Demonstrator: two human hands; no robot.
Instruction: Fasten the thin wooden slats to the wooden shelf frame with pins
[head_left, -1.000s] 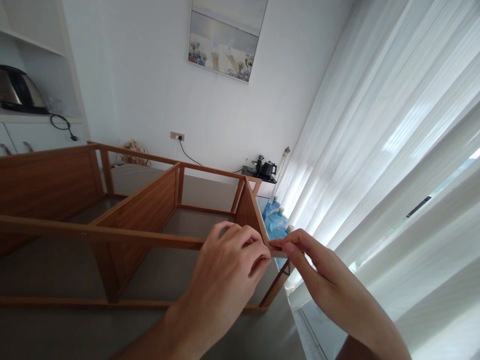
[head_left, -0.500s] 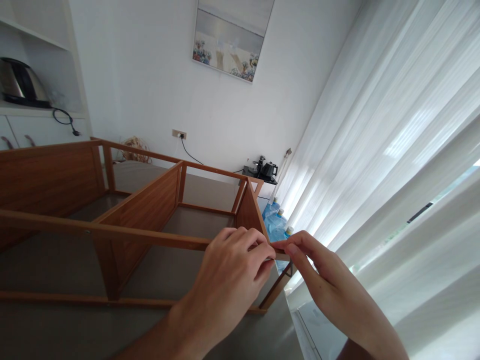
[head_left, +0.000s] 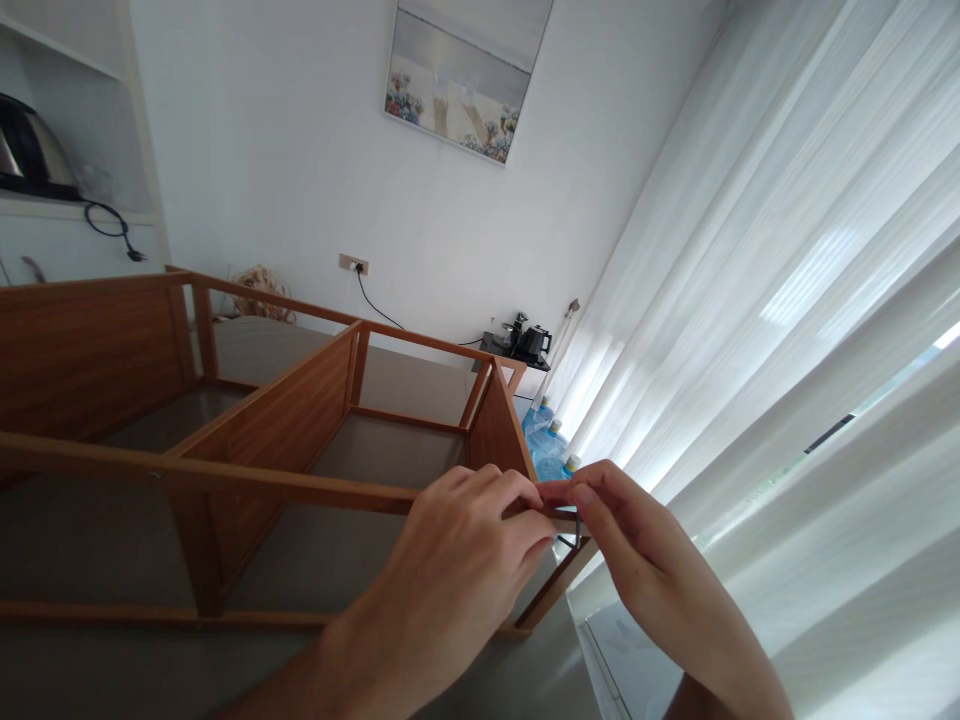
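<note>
A brown wooden shelf rack (head_left: 300,484) lies across the view, with upright panels between its rails. At its near right corner, my left hand (head_left: 469,560) is closed, with thumb and fingers curled over the rail end. Just right of it, my right hand (head_left: 637,540) pinches with thumb and index finger, fingertips meeting the left fingers at the corner. A thin bent metal hex key (head_left: 578,530) shows right below the right thumb. The fingers hide its other end and the spot it meets on the wood.
Blue water bottles (head_left: 551,445) stand behind the corner, near white curtains (head_left: 750,300) on the right. A black kettle (head_left: 535,342) sits on a small stand at the back. Another kettle (head_left: 34,150) is on a shelf at left. A socket (head_left: 353,264) with a cord is on the wall.
The view has shifted slightly, so the rack sits a little further left. Both hands stay at the corner; the hex key's bent end shows more clearly below the right thumb.
</note>
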